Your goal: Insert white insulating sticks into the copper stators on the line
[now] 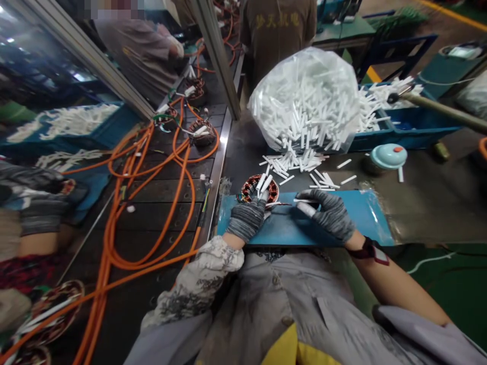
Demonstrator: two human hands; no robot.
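My left hand (248, 219), in a grey striped glove with pale fingertips, is closed on the near edge of a round copper-wound stator (250, 188). Several white tubes stick up from the stator, and a thin wire runs out to its right. Over the blue mat (283, 225), my right hand (327, 213), in a matching glove, pinches a thin white tube (304, 201) between thumb and fingers. A gap separates this tube from the stator. Loose white tubes (323, 180) lie just beyond the mat.
A clear bag (304, 96) of white tubes stands behind the mat, beside blue bins (426, 133). A round teal-lidded container (388, 156) sits at right. Orange cables (108, 228) and more stators (201, 133) occupy the line at left. Other people work nearby.
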